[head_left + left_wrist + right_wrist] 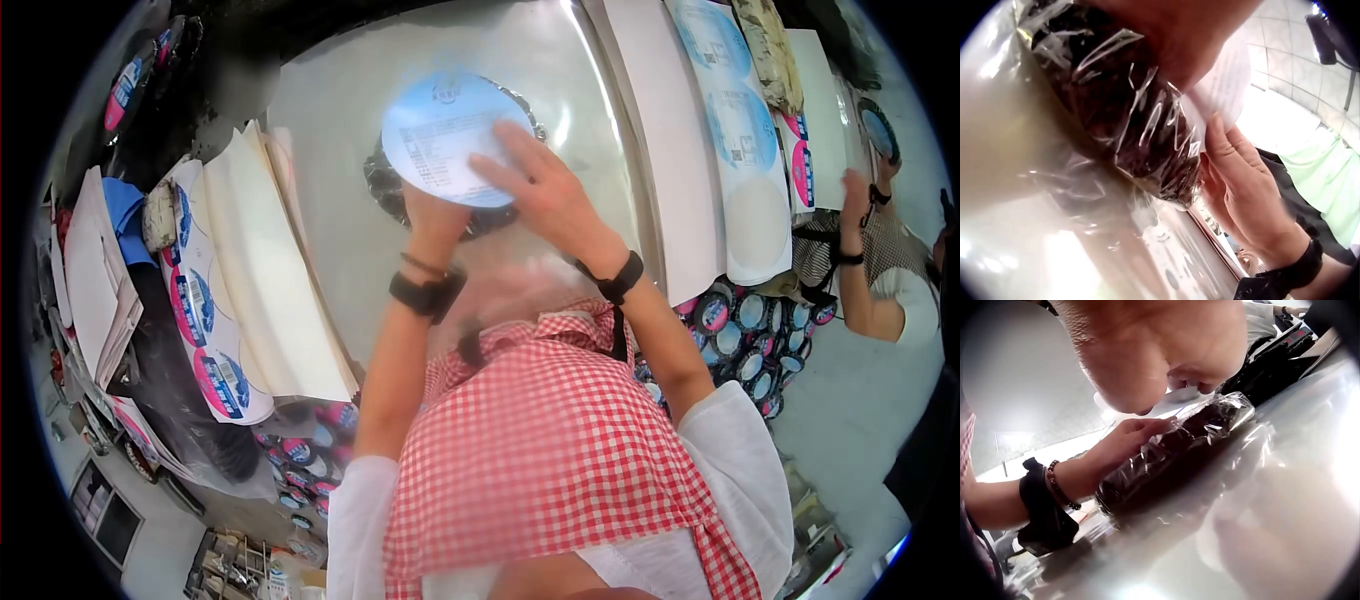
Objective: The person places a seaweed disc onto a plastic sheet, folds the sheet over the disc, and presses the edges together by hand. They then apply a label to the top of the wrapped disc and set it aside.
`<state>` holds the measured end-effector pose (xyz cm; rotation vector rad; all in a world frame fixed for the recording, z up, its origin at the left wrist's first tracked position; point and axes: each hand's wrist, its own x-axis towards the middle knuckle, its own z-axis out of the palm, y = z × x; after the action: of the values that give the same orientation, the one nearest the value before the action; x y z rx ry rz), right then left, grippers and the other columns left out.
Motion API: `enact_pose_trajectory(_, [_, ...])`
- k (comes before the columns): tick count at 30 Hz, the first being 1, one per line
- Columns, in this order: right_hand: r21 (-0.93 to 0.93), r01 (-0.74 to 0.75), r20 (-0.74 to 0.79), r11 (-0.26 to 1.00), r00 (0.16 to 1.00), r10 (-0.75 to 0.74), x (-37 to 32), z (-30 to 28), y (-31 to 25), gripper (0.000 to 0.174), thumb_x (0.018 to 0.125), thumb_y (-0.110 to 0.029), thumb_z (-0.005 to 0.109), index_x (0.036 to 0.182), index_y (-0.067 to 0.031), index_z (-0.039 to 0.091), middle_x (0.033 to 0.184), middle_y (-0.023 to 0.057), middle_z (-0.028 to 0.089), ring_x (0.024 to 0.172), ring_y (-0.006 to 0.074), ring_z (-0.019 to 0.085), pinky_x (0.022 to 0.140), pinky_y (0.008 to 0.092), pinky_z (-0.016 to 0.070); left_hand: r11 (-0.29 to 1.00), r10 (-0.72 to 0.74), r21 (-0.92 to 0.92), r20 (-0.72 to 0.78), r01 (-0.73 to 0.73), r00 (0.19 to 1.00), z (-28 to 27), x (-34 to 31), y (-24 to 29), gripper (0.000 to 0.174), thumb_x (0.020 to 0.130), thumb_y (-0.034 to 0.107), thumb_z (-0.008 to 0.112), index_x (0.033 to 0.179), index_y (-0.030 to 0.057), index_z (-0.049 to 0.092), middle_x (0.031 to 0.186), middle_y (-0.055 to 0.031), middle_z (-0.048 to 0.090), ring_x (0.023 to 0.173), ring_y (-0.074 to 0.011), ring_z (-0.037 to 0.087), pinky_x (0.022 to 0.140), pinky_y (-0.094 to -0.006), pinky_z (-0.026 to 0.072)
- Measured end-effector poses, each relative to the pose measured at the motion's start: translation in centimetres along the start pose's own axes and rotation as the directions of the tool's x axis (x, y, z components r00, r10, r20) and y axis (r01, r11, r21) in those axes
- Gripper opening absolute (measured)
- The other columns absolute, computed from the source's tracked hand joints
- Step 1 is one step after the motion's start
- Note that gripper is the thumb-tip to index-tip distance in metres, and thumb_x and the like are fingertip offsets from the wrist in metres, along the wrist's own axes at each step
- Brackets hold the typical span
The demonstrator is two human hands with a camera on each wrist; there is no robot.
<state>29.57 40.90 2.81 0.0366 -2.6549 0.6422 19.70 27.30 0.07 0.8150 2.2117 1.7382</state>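
In the head view, a round blue-and-white printed label lies over a dark round disc in crinkled clear wrap. My right hand touches the label's printed face from above, its thumb and fingers fairly straight. My left hand reaches beneath the label, which hides its fingers in that view. From the right wrist, the left hand appears resting along the top of the wrapped disc. The left wrist view shows the disc close by, with the right hand at the label's edge.
A shiny work surface lies under the disc. Pale paper sheets and a strip of pink-and-blue labels are at the left. More round labels hang along the right. Another person's arm shows at far right.
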Motion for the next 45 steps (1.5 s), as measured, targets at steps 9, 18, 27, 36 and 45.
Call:
enact_pose_trajectory(9, [0.229,-0.121,0.151,0.966,0.985,0.088,5.3,-1.5,0.9,0.052,0.093,-0.035,0.052,0.131,0.0007,0.051,0.14,0.0206,0.047,0.13,0.0335,0.044,0.112,0.0444,0.0263,0.997,0.068,-0.043,-0.026,-0.069,0.997,0.0,-0.6,-2.2,0.051,0.082,0.021,0.072,0.125,0.0008,0.053,0.123,-0.0129,0.061,0.11,-0.0218,0.059,0.093,-0.036,0.0483])
enact_pose_trajectory(18, [0.189,-0.093,0.081,0.977,0.994,0.079,6.5,5.0,0.9,0.056,0.1,-0.039,0.033,0.14,0.0002,0.042,0.147,0.0179,0.04,0.138,0.0318,0.034,0.114,0.0444,0.0229,0.961,-0.112,-0.275,-0.316,0.022,0.942,0.5,1.3,0.0,0.044,0.096,0.021,0.051,0.131,-0.0024,0.039,0.141,-0.0162,0.032,0.122,-0.0282,0.041,0.105,-0.0408,0.0323])
enact_pose_trajectory(27, [-0.162,0.105,0.069,0.981,0.993,-0.095,6.9,6.1,-0.2,0.047,0.093,-0.033,0.049,0.126,-0.0009,0.056,0.136,0.0141,0.053,0.13,0.0285,0.044,0.108,0.0451,0.0306,0.92,-0.203,-0.392,-0.529,-0.025,0.824,-3.8,-0.9,0.3,0.056,0.104,0.04,0.022,0.147,0.0053,0.024,0.148,-0.0161,0.034,0.141,-0.0279,0.025,0.116,-0.041,0.0132])
enact_pose_trajectory(36, [-0.29,0.211,0.157,0.934,0.973,-0.171,4.9,6.8,-5.4,0.046,0.088,-0.033,0.055,0.126,-0.0068,0.058,0.141,0.0151,0.047,0.132,0.0357,0.039,0.105,0.0647,0.0257,0.839,-0.317,-0.541,-0.413,0.05,0.854,-3.3,-0.5,-0.4,0.059,0.104,0.042,0.023,0.144,-0.0005,0.03,0.15,-0.0148,0.032,0.141,-0.0249,0.024,0.117,-0.039,0.0126])
enact_pose_trajectory(45, [0.285,-0.528,0.056,0.8,0.842,0.536,-0.8,2.5,3.3,0.087,0.082,-0.046,0.071,0.142,0.0054,0.033,0.146,0.0283,0.032,0.139,0.0374,0.027,0.113,0.0469,0.023,0.654,0.33,0.749,-0.153,-0.109,0.932,-1.3,-4.2,-4.6,0.051,0.095,0.032,0.054,0.137,0.0028,0.046,0.139,-0.0276,0.042,0.133,-0.0398,0.035,0.11,-0.0541,0.0249])
